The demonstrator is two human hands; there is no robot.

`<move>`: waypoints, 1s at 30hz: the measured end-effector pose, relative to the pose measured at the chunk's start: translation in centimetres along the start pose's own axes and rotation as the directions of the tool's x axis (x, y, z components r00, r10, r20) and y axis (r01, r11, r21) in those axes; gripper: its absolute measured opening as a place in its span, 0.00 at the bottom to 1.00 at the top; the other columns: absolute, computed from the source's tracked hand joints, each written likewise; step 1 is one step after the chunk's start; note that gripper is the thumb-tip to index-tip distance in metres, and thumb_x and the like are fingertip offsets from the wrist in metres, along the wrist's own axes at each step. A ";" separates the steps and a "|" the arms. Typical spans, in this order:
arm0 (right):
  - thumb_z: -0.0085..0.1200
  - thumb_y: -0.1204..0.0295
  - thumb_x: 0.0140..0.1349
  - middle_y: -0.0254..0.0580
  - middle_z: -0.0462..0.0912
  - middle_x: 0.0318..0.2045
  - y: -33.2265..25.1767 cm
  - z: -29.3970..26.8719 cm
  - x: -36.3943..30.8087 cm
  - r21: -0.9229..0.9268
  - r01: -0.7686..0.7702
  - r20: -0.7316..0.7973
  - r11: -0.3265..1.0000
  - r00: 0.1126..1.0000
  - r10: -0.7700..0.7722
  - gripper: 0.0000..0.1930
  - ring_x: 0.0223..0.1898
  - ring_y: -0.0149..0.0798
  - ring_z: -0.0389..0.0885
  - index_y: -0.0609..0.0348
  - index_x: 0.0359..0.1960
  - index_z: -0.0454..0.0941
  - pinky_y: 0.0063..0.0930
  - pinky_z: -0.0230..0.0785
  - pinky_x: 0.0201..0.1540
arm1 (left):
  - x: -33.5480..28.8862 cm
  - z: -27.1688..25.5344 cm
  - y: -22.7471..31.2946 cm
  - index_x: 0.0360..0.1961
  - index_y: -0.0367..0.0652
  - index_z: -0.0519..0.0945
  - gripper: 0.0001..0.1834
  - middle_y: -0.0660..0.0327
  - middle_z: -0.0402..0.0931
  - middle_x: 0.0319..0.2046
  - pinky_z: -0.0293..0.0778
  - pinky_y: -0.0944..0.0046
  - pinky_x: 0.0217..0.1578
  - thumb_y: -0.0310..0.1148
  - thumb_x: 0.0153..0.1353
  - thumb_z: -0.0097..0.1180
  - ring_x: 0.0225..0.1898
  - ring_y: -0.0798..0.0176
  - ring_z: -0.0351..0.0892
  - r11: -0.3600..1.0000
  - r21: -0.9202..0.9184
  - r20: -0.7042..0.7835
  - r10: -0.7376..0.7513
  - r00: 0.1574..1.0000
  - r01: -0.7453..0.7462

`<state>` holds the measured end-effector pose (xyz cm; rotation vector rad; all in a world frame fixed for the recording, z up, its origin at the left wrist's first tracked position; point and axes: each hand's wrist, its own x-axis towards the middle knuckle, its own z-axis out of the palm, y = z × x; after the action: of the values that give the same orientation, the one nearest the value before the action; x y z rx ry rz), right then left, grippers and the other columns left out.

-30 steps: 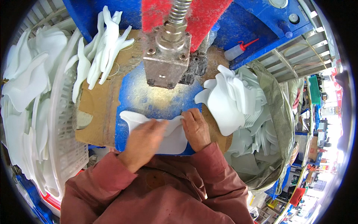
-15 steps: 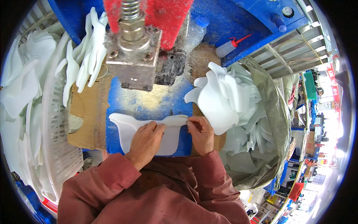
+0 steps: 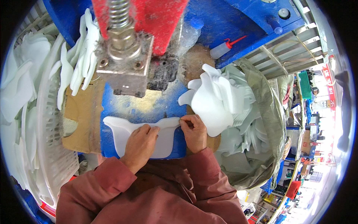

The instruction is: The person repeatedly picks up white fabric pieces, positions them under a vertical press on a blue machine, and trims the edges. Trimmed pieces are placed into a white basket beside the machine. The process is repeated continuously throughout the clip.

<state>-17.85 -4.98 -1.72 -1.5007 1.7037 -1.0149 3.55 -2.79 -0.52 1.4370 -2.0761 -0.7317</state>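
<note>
A white, foam-like cut sheet (image 3: 164, 145) with curved edges lies flat on the blue work surface (image 3: 179, 143) in front of me. A narrower raised band (image 3: 121, 122) runs along its far edge; I cannot tell whether this is a separate strip. My left hand (image 3: 141, 145) is bent over the middle of the sheet, its thumb and fingers closed on the band. At the band's right end, my right hand (image 3: 194, 133) pinches the tip between thumb and fingers. Pale dust covers the surface beyond the sheet.
Above the work surface hangs a red press head with a spring and metal block (image 3: 123, 76). A pile of white pieces (image 3: 212, 108) stands right, by a grey-green sack (image 3: 274, 123). Left are a white basket (image 3: 56, 138) of sheets and slim offcuts (image 3: 89, 56). A red-nozzled bottle (image 3: 220, 50) stands behind.
The whole view has shifted slightly, so everything appears a little further left and lower. Both hands keep nearly the same hold on the sheet.
</note>
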 end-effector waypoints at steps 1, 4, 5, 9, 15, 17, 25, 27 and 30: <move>0.64 0.81 0.65 0.35 0.79 0.35 0.0 0.0 0.1 -0.006 0.005 0.004 1.000 1.000 -0.005 0.02 0.34 0.28 0.77 0.63 0.38 0.84 0.23 0.72 0.39 | 0.0 0.0 0.0 0.48 0.41 0.82 0.13 0.54 0.78 0.37 0.79 0.49 0.44 0.24 0.61 0.63 0.42 0.45 0.81 1.000 0.001 -0.002 -0.003 1.000 0.003; 0.64 0.80 0.64 0.37 0.79 0.35 0.1 0.0 0.2 -0.034 0.029 0.004 0.999 1.000 -0.029 0.03 0.34 0.32 0.79 0.62 0.37 0.84 0.26 0.73 0.39 | 0.0 0.1 0.0 0.48 0.41 0.82 0.13 0.54 0.78 0.36 0.79 0.49 0.43 0.25 0.61 0.63 0.41 0.44 0.81 1.000 0.002 -0.012 -0.013 1.000 0.013; 0.64 0.80 0.64 0.38 0.79 0.35 0.2 0.0 0.2 -0.048 0.043 -0.001 0.998 0.999 -0.043 0.03 0.34 0.33 0.79 0.62 0.37 0.84 0.27 0.74 0.39 | 0.0 0.2 -0.1 0.48 0.42 0.83 0.13 0.54 0.78 0.36 0.79 0.49 0.42 0.25 0.61 0.63 0.40 0.44 0.81 1.000 0.002 -0.029 -0.005 1.000 0.005; 0.67 0.76 0.62 0.43 0.81 0.34 1.1 0.2 0.4 -0.111 0.022 0.000 0.994 1.000 -0.023 0.08 0.34 0.40 0.80 0.59 0.41 0.82 0.33 0.76 0.40 | 0.0 0.6 -0.3 0.46 0.44 0.83 0.12 0.53 0.77 0.36 0.78 0.49 0.44 0.25 0.59 0.63 0.41 0.44 0.81 1.000 0.008 -0.044 -0.024 0.999 0.025; 0.67 0.69 0.62 0.49 0.82 0.35 2.7 0.5 1.6 -0.172 -0.011 0.059 0.985 0.998 0.022 0.11 0.37 0.50 0.84 0.59 0.41 0.81 0.40 0.76 0.42 | 0.5 0.7 -0.3 0.44 0.38 0.82 0.11 0.46 0.80 0.36 0.78 0.46 0.37 0.20 0.60 0.63 0.35 0.40 0.82 0.999 -0.039 -0.101 0.019 0.995 -0.023; 0.66 0.68 0.62 0.50 0.82 0.36 2.7 0.3 2.1 -0.217 0.010 0.110 0.976 0.994 0.015 0.09 0.38 0.52 0.84 0.59 0.38 0.81 0.43 0.76 0.42 | 0.7 0.7 -0.6 0.43 0.39 0.82 0.10 0.48 0.78 0.36 0.77 0.47 0.38 0.20 0.60 0.62 0.37 0.41 0.81 0.996 -0.088 -0.044 -0.023 0.999 0.019; 0.65 0.67 0.62 0.52 0.84 0.38 1.0 -0.5 1.9 -0.193 0.001 0.131 0.981 0.991 0.025 0.11 0.39 0.55 0.84 0.61 0.38 0.80 0.43 0.76 0.43 | 0.3 0.7 -1.8 0.43 0.36 0.81 0.10 0.50 0.80 0.33 0.78 0.52 0.36 0.20 0.59 0.63 0.33 0.47 0.82 0.971 -0.240 -0.062 -0.041 0.997 0.025; 0.65 0.65 0.64 0.48 0.86 0.35 1.5 -0.3 1.9 -0.142 -0.006 0.117 0.990 0.993 0.022 0.13 0.37 0.47 0.86 0.62 0.41 0.81 0.39 0.77 0.41 | 0.2 0.5 -2.2 0.44 0.35 0.81 0.11 0.52 0.81 0.32 0.78 0.56 0.36 0.20 0.59 0.63 0.31 0.53 0.83 0.930 -0.350 -0.014 -0.122 0.992 0.109; 0.64 0.64 0.67 0.41 0.86 0.32 4.0 0.0 2.7 0.223 -0.263 0.270 0.939 0.942 0.199 0.15 0.35 0.37 0.84 0.62 0.47 0.83 0.33 0.77 0.38 | 0.2 1.3 -3.6 0.46 0.36 0.82 0.12 0.56 0.82 0.31 0.78 0.60 0.35 0.20 0.60 0.64 0.31 0.62 0.81 0.854 -0.496 -0.018 -0.188 0.982 0.155</move>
<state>-20.17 -7.43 -5.18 -1.1724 1.4716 -0.8485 5.05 -3.82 -3.91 1.3311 -1.5607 -1.1720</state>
